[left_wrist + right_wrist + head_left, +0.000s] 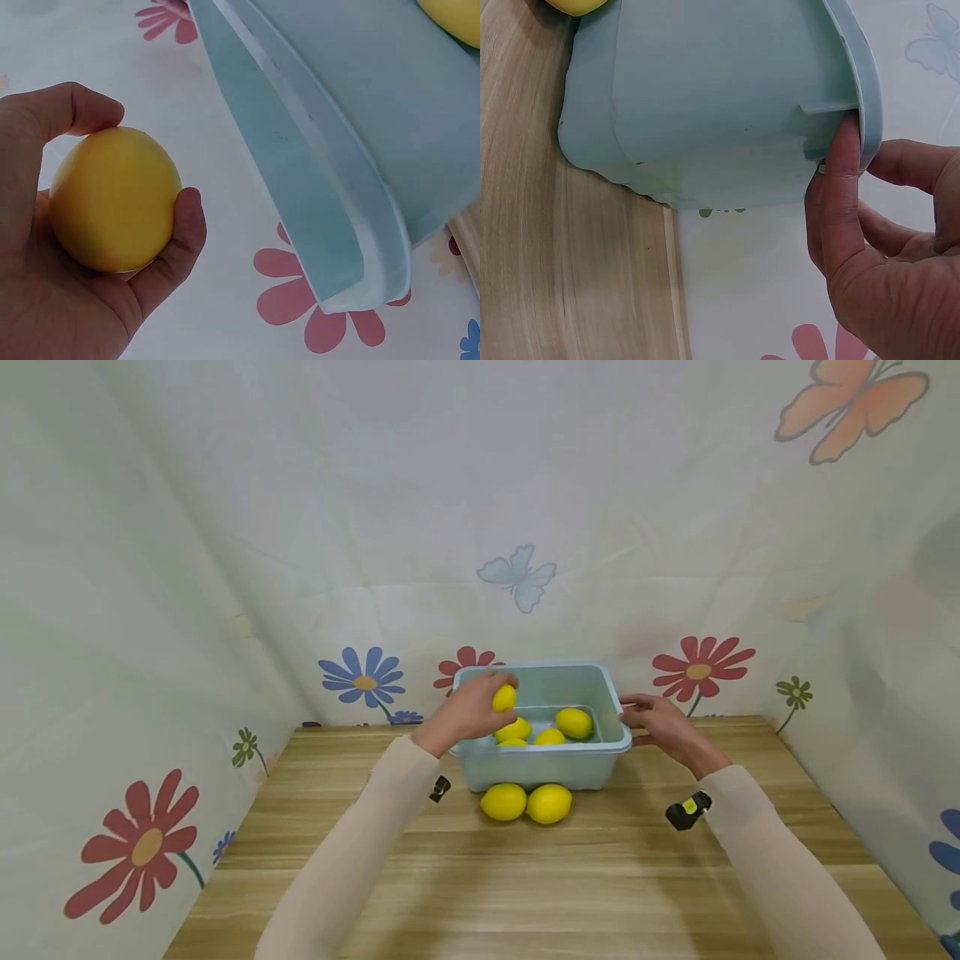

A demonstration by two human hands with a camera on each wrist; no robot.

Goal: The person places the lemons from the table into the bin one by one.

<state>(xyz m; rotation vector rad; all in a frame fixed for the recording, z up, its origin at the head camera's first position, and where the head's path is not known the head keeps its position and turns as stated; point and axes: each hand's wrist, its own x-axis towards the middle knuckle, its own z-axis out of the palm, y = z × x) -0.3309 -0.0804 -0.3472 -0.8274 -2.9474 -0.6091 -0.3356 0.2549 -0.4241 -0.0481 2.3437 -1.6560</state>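
Observation:
A pale blue plastic bin (540, 768) stands on the table with several lemons inside, one lemon (573, 723) toward its right end. Over the bin's left side, my left hand (474, 706) grips a lemon (505, 697). The left wrist view shows that lemon (116, 199) between thumb and fingers, apart from the bin wall. My right hand (660, 727) holds the bin's right rim. In the right wrist view its fingers (844, 195) are hooked under the rim from outside, thumb side over the edge. Two lemons (503, 802) lie side by side against the bin's front.
A wood-grain table (480, 877) carries everything. Just behind the bin hangs a light cloth backdrop (405, 560) printed with flowers and butterflies, and it also encloses both sides. A small black camera (688, 811) sits at the right wrist.

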